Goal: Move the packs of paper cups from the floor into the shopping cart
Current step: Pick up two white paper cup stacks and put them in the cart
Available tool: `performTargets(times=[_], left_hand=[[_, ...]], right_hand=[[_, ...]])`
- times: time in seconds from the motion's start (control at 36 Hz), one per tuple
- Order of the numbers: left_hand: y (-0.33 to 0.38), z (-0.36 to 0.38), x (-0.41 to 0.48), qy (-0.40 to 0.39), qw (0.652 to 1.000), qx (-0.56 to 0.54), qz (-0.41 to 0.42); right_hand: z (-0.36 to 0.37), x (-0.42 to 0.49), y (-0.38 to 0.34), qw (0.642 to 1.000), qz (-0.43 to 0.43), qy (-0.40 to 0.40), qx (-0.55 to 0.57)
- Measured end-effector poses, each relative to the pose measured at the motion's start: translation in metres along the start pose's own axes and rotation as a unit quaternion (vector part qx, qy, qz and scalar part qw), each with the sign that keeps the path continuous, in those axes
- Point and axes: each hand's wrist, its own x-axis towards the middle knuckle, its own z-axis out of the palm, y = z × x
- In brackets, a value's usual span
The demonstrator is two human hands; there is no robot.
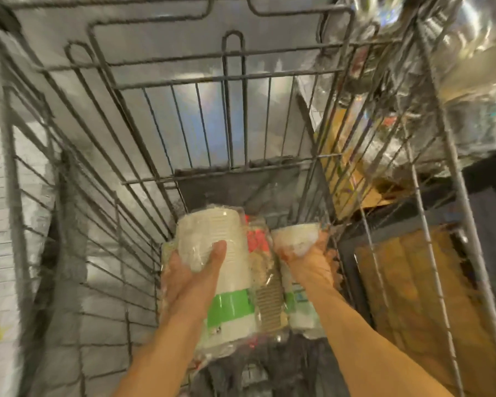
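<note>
Seemingly three cup packs (265,299) are being held inside the shopping cart (226,79); left pack (235,253) being gripped by left hand (189,279), right pack (297,232) by right hand (309,262), arms extended.

Left hand (194,272), right hand (308,255): both gripping.

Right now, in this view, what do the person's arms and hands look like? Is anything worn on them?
No glove covers the left hand or the right hand. The left forearm and the right forearm show no sleeve, watch or bracelet within the frame. Motion blur hides whether any ring is worn.
</note>
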Motion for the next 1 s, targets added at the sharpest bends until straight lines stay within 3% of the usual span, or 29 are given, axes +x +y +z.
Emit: performTargets(times=[0.14,0.22,0.33,0.5,0.67,0.86,1.0], left_hand=[[0.021,-0.016,-0.023,-0.041,0.999,0.005,0.009],[0.041,-0.035,-0.047,-0.06,0.995,0.066,0.046],[0.092,-0.064,-0.092,-0.113,0.967,0.182,0.135],[0.197,-0.109,-0.186,-0.16,0.856,0.388,0.302],[0.268,-0.146,-0.305,-0.154,0.733,0.451,0.485],[0.268,-0.152,-0.461,-0.185,0.574,0.443,0.663],[0.218,-0.14,-0.583,-0.252,0.447,0.448,0.732]], right_hand=[[-0.013,-0.017,-0.003,1.0,-0.007,-0.007,-0.016],[-0.028,-0.036,0.0,0.996,-0.058,0.021,-0.061],[-0.075,-0.079,-0.019,0.978,-0.15,-0.009,-0.143],[-0.173,-0.177,-0.059,0.951,-0.235,0.03,-0.199],[-0.263,-0.317,-0.057,0.947,-0.23,0.116,-0.192],[-0.318,-0.505,0.04,0.941,-0.139,0.287,-0.113],[-0.326,-0.618,0.138,0.937,-0.04,0.34,-0.068]])
